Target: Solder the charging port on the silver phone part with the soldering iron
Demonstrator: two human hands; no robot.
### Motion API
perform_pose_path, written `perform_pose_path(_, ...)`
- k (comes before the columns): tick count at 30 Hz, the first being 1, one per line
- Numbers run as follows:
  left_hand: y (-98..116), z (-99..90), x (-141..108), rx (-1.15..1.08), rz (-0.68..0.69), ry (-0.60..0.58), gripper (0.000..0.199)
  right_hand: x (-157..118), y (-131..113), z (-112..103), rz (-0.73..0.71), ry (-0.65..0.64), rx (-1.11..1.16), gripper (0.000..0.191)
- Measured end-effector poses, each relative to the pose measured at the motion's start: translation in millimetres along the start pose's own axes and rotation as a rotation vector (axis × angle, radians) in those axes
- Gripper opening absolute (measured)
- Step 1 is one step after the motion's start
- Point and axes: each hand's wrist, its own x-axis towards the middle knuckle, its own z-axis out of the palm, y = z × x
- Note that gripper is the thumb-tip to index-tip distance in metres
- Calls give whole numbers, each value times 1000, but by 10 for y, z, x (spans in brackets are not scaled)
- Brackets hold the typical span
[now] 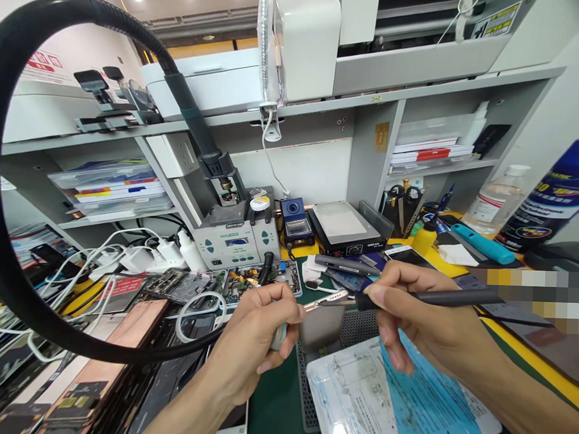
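Note:
My left hand (266, 333) is closed, its fingertips at the left end of a thin light strip with dark slots (331, 299); a pale greenish piece (279, 337) shows between its fingers. A black pen-like tool (457, 297) sits in the pinch of my right hand (410, 303), its tip pointing left at the strip. Below the strip, a grey metallic plate (321, 329) stands tilted over a dark perforated mat (305, 388). Whether the plate is joined to the strip is unclear.
A stained plastic-covered blue and white sheet (401, 398) lies in front. Stacked phone parts (94, 375) fill the left. A thick black hose (0, 200) loops round the left side. Behind are a soldering station (236, 243), a flat heating plate (346, 225) and a yellow bottle (424, 237).

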Motion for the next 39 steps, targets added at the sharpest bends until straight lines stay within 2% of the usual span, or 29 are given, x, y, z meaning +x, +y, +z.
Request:
perform_pose_path(14,-12,-11,15,16,-2,14,23,-3,44,4,-11,28,88,26)
perform_pose_path(27,-10,-1,4,12,-10,19,22,6,46,-2,-6,34,35,30)
perform_pose_path(39,-3,-13,5,12,-9,10,21,-2,53,-5,-10,15,82,28)
